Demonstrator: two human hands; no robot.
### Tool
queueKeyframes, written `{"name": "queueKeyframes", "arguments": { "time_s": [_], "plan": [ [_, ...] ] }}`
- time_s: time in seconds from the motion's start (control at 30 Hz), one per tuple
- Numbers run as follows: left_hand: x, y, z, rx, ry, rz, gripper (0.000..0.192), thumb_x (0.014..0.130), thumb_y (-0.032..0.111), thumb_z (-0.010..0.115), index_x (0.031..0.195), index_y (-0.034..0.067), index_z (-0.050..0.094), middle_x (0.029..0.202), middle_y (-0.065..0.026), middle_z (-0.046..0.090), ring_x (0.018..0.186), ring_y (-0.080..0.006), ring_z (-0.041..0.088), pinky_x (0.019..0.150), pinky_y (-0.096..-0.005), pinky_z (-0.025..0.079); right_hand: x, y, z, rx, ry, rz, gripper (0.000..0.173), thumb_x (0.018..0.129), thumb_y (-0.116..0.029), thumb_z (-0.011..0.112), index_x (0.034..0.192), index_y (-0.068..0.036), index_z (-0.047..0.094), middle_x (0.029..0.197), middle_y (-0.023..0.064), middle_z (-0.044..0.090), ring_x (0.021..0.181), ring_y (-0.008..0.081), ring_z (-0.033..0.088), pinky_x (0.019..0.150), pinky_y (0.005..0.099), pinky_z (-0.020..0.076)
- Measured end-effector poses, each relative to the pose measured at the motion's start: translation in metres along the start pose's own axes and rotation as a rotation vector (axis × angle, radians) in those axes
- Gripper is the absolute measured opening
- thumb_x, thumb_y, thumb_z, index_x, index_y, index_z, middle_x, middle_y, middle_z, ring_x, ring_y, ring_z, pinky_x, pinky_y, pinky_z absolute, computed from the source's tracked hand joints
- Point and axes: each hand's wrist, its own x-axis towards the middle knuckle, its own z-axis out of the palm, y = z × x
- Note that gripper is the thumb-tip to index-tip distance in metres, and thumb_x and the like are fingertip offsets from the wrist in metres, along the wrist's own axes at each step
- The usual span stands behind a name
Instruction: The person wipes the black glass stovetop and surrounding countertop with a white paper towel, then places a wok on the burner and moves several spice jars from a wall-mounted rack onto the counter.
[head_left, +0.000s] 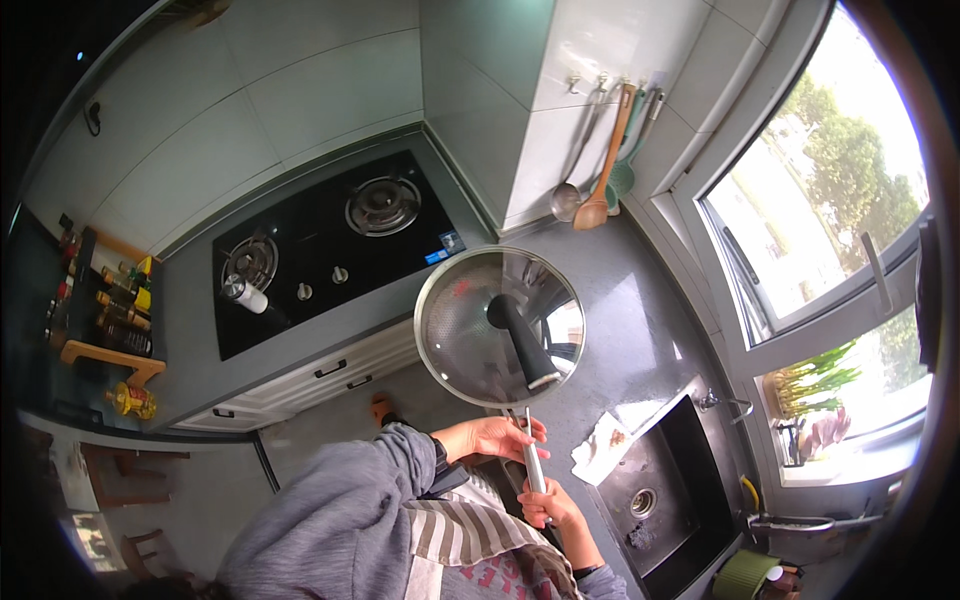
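A frying pan (459, 352) with a honeycomb-patterned inside is held up in front of me, its long metal handle (533, 469) pointing back towards my body. Over the pan lies a glass lid (499, 262) with a steel rim and an upright black knob handle (523, 341). My left hand (495, 437) has its fingers around the pan handle close to the pan. Lower down, my right hand (551, 504) grips the end of the same handle.
Left is a two-burner gas hob (319, 247) with a shaker jar (246, 293) on it. Beyond stands a wooden rack (112, 358) of bottles. Right are a dark sink (652, 480), a crumpled paper towel (600, 450) and a window (832, 195). Utensils, including a wooden spatula (600, 195), hang behind.
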Motion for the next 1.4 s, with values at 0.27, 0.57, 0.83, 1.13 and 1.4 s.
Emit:
{"name": "queueKeyframes", "arguments": {
  "time_s": [0.27, 0.57, 0.83, 1.13, 1.4],
  "plan": [
    [-0.079, 0.092, -0.001, 0.102, -0.012, 0.316, 0.031, 0.093, -0.005, 0.065, 0.122, 0.005, 0.063, 0.113, -0.0094, 0.070, 0.125, -0.0442, 0.059, 0.107, -0.0589, 0.048, 0.070, -0.093, 0.052, -0.214, -0.168, 0.010, 0.022, 0.089, -0.001, 0.068, 0.092, -0.006, 0.046, 0.055, 0.0048, 0.050, 0.038, 0.0163, 0.049, 0.035, 0.0271, 0.0284],
    [-0.162, 0.243, -0.024, 0.223, 0.041, 0.516, 0.033, 0.091, -0.003, 0.068, 0.122, 0.005, 0.062, 0.114, -0.0094, 0.070, 0.122, -0.0428, 0.062, 0.103, -0.0538, 0.052, 0.197, -0.205, 0.138, -0.238, -0.337, 0.012, 0.022, 0.090, -0.002, 0.064, 0.091, -0.007, 0.042, 0.055, -0.0012, 0.039, 0.037, 0.0084, 0.035, 0.034, 0.0271, 0.0286],
    [-0.190, 0.317, -0.061, 0.260, 0.067, 0.529, 0.030, 0.093, 0.001, 0.066, 0.123, 0.005, 0.063, 0.116, -0.0094, 0.069, 0.124, -0.0386, 0.062, 0.102, -0.0517, 0.053, 0.267, -0.241, 0.174, -0.172, -0.408, -0.004, 0.021, 0.091, -0.003, 0.063, 0.091, -0.009, 0.043, 0.057, -0.0044, 0.036, 0.039, 0.0064, 0.034, 0.035, 0.0265, 0.0286],
    [-0.187, 0.341, -0.078, 0.280, 0.051, 0.522, 0.031, 0.096, 0.001, 0.062, 0.126, 0.006, 0.061, 0.121, -0.0065, 0.067, 0.128, -0.0371, 0.059, 0.104, -0.0515, 0.051, 0.284, -0.259, 0.180, -0.153, -0.401, 0.021, 0.022, 0.092, -0.004, 0.063, 0.091, -0.011, 0.042, 0.057, -0.0061, 0.033, 0.039, 0.0050, 0.032, 0.035, 0.0257, 0.0267],
    [-0.167, 0.356, -0.061, 0.414, 0.250, 0.463, 0.046, 0.102, 0.016, 0.059, 0.146, 0.007, 0.047, 0.146, -0.0108, 0.055, 0.133, -0.0291, 0.055, 0.104, -0.0509, 0.053, 0.300, -0.315, 0.124, -0.345, -0.403, 0.125, 0.023, 0.093, -0.009, 0.062, 0.080, -0.012, 0.042, 0.054, -0.0057, 0.035, 0.037, 0.0050, 0.034, 0.032, 0.0254, 0.0244]
  ]
}}
